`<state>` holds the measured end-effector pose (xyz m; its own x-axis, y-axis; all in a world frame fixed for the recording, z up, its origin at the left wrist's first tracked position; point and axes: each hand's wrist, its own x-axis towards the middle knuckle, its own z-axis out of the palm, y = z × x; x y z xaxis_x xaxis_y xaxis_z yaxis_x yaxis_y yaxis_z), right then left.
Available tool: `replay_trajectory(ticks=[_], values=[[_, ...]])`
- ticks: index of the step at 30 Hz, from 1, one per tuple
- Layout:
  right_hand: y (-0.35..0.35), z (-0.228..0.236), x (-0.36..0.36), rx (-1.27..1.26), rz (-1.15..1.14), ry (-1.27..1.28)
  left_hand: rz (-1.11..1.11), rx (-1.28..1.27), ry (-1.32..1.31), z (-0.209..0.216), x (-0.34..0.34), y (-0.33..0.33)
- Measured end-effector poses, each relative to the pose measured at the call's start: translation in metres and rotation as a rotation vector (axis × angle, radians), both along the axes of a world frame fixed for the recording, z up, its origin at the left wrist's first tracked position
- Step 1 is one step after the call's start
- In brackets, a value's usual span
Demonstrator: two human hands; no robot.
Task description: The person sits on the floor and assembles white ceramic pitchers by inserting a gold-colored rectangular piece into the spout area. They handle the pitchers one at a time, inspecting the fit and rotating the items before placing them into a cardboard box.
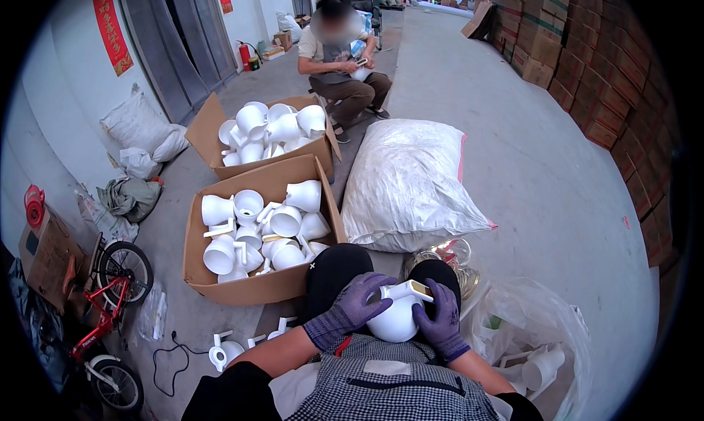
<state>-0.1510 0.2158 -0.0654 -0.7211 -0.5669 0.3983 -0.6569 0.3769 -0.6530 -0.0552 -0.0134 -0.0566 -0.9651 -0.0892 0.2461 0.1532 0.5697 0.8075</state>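
- Both gloved hands are on a white plastic jug [396,315] sitting in the lap: left hand [350,309] has its grip curled round the side, right hand [441,320] has fingers pressed on the spout end.
- Two open cardboard boxes of the same white jugs, near box [258,285] just ahead-left, far box [273,160] behind it.
- Big silvery sack [411,186] right of the boxes; bare concrete floor [543,186] beyond it.
- Red vertical banner [111,26] on the left wall.
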Motion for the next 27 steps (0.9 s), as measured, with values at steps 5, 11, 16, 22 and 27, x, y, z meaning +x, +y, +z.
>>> replay_trajectory(ticks=[5, 11, 16, 22, 27], values=[[0.001, 0.000, 0.000, -0.005, 0.001, 0.006, -0.009, 0.006, 0.001, 0.006, 0.000, 0.001], [0.000, 0.000, 0.000, -0.006, 0.002, 0.013, -0.012, 0.010, 0.005, 0.007, 0.001, 0.001], [0.000, 0.000, 0.000, -0.004, 0.001, 0.014, -0.013, 0.016, 0.005, 0.012, 0.001, 0.001], [0.000, 0.001, 0.000, -0.007, 0.005, 0.018, -0.008, 0.002, -0.003, 0.006, 0.001, 0.000], [0.000, -0.002, 0.000, -0.008, 0.001, 0.005, -0.013, 0.031, 0.020, 0.007, 0.001, 0.000]])
